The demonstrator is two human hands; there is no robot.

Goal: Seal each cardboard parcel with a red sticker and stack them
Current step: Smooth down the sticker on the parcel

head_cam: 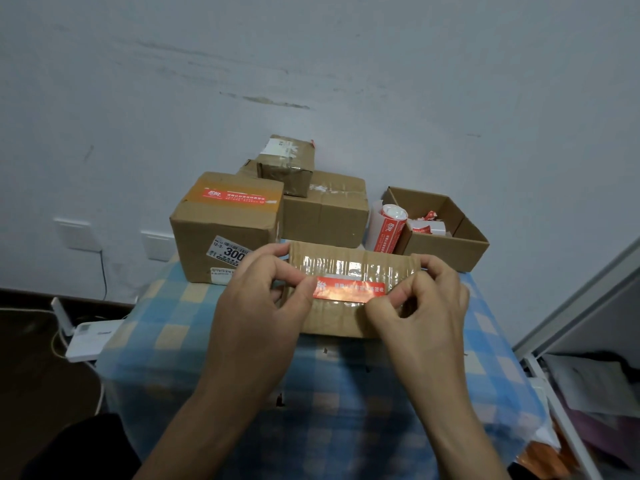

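Observation:
A flat cardboard parcel (349, 320) with shiny clear tape lies on the checked table in front of me. A red sticker (349, 289) stretches across its top. My left hand (266, 299) pinches the sticker's left end and my right hand (422, 299) pinches its right end. Behind, a bigger box (225, 230) bears a red sticker on top. A plain box (325, 213) stands next to it with a small taped parcel (287, 164) resting on it.
An open cardboard box (446, 244) with sticker scraps sits at the back right, a roll of red stickers (386, 230) leaning beside it. The table wears a blue checked cloth (207, 341). A white device (86, 341) and cables lie on the floor left; shelving (588, 375) is on the right.

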